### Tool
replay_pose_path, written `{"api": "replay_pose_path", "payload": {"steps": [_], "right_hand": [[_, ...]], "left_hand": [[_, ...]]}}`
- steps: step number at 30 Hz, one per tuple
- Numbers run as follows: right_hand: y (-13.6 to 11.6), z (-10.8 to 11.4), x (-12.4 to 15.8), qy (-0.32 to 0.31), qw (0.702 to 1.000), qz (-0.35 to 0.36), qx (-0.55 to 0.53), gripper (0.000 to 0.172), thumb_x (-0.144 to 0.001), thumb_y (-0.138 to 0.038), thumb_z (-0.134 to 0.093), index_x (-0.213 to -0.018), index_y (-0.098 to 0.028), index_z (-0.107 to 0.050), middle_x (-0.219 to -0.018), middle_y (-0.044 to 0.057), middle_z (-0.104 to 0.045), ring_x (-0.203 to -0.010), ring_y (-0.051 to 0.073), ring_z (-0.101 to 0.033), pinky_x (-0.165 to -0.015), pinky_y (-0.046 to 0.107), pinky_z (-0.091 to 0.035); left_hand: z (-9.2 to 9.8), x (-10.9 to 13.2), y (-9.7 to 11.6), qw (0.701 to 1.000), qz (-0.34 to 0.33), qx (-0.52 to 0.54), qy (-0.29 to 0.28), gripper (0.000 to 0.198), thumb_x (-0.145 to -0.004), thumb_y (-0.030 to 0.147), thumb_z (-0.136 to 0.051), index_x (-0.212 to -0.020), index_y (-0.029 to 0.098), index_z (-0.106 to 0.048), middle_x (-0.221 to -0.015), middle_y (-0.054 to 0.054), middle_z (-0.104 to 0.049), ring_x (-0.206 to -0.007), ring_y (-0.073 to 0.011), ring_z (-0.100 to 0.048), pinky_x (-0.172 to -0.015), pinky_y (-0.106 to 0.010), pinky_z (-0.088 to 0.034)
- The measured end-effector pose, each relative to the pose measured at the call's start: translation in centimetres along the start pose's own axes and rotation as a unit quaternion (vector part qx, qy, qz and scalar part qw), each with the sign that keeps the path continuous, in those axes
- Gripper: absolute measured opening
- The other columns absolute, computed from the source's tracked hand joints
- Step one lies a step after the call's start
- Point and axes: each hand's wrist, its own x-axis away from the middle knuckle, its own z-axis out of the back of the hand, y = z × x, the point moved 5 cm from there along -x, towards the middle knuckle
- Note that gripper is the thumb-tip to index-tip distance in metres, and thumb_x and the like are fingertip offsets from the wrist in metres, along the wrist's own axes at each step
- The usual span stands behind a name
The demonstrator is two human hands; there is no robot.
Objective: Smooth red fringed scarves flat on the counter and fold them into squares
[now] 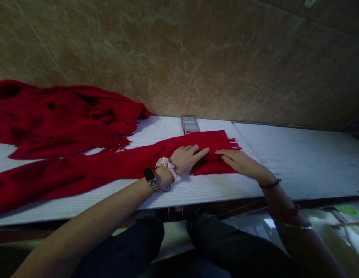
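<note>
A long red fringed scarf (110,164) lies stretched across the white wood-grain table (298,158), its folded end at the middle. My left hand (187,158) rests on that folded end, index finger stretched out, the other fingers loosely curled; the wrist carries a watch and a pale scrunchie. My right hand (240,161) lies flat and open on the same end, fingers pointing left toward the left hand. The fringe (234,144) shows just beyond my right hand.
A heap of more red fringed scarves (60,116) sits at the table's far left. A small blurred object (190,123) stands at the table's back edge against the tan marbled wall. My dark-trousered legs are below the table's front edge.
</note>
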Motion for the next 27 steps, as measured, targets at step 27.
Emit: {"api": "replay_pose_path", "payload": {"steps": [27], "right_hand": [[0.7,-2.7,3.4,0.098,0.988,0.087,0.081,0.041,-0.084,-0.012,-0.036,-0.122,-0.019,-0.05,-0.128,0.008,-0.05,-0.124,0.019,-0.037,-0.101,0.045,-0.033]], "left_hand": [[2.1,2.3,1.3,0.992,-0.1,0.016,-0.078,0.045,-0.085,0.009,-0.042,-0.128,0.023,-0.04,-0.135,-0.009,-0.038,-0.121,-0.0246,-0.038,-0.083,-0.036,-0.044]]}}
